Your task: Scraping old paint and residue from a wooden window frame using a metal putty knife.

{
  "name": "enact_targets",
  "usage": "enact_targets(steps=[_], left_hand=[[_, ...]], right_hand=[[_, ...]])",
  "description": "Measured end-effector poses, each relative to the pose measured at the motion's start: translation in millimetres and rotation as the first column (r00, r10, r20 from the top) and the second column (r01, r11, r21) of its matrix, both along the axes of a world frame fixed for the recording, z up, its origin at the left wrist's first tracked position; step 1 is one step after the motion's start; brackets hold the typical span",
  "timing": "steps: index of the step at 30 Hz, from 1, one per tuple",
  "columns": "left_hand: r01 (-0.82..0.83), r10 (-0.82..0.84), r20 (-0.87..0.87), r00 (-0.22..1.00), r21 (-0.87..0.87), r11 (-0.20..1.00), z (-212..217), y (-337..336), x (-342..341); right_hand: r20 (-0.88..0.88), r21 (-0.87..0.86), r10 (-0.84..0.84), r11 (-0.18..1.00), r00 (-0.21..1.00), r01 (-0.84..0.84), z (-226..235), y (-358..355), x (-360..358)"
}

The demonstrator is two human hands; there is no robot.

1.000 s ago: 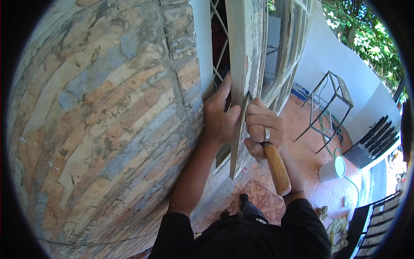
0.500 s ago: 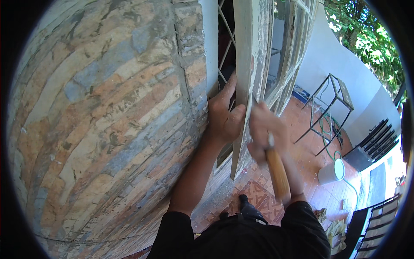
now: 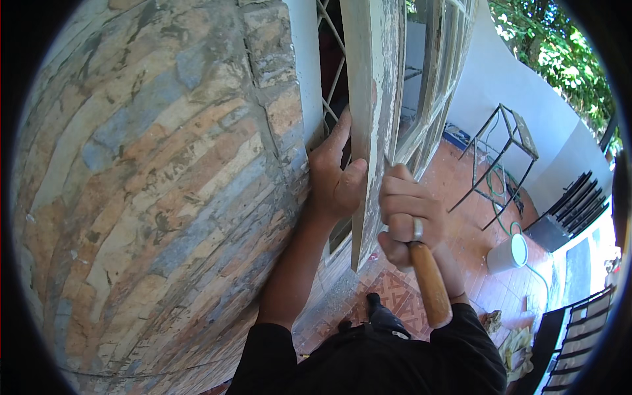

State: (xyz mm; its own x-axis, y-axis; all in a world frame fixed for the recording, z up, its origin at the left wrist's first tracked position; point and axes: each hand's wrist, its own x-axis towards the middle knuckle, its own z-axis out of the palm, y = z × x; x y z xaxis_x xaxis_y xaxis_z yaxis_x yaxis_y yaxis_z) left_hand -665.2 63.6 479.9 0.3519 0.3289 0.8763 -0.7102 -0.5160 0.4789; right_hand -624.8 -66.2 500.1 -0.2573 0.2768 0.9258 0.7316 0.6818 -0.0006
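My right hand (image 3: 407, 214) is closed in a fist around a tool with a wooden handle (image 3: 430, 284). The handle sticks out below my fist toward my body; the working end is hidden inside my grip and behind the shutter, so I cannot tell what kind of tool it is. There is a ring on one finger of this hand.

My left hand (image 3: 337, 181) is clamped on the edge of a weathered shutter (image 3: 366, 99), thumb on the near face, fingers wrapped around the far side. The shutter is a tall, narrow wooden leaf with pale, flaking paint, standing upright and swung out from the window. My fist sits just beside its lower edge, touching or nearly touching it.

Behind my left hand is the window opening with a diagonal metal grille (image 3: 331, 72). To its left a stone wall (image 3: 151, 184) of mottled grey, tan and orange blocks fills that whole side.

Below lies a red tiled floor (image 3: 454, 191). On it, near the right edge, stands a white bucket (image 3: 508, 253); I cannot see what is in it. A green hose (image 3: 503, 197) runs past it. An empty metal frame stand (image 3: 503, 155) stands further back, against a white wall (image 3: 507, 85). At the lower right edge are dark slatted chairs (image 3: 579, 336) and crumpled rags (image 3: 517, 342).
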Motion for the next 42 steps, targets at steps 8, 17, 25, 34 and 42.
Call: enact_targets(steps=[8,17,25,34,42], left_hand=[[-0.005,0.005,-0.022,1.000,-0.010,1.000,2,-1,-2],[-0.003,0.004,-0.036,0.999,0.015,1.000,4,0,-5],[0.000,0.002,-0.080,0.997,0.023,1.000,3,1,-8],[0.059,-0.059,0.006,0.998,0.003,0.998,4,-2,-1],[0.059,-0.059,-0.033,0.998,-0.005,0.998,6,-4,-2]], right_hand=[[-0.002,0.009,-0.012,1.000,1.000,0.012,2,-4,-1],[0.017,0.006,0.006,1.000,1.000,-0.006,3,3,-4],[0.053,0.007,0.008,1.000,0.999,-0.009,-1,12,11],[-0.016,-0.105,-0.104,0.989,0.994,0.102,-6,6,24],[-0.047,-0.110,-0.245,0.965,0.968,0.239,-13,6,24]])
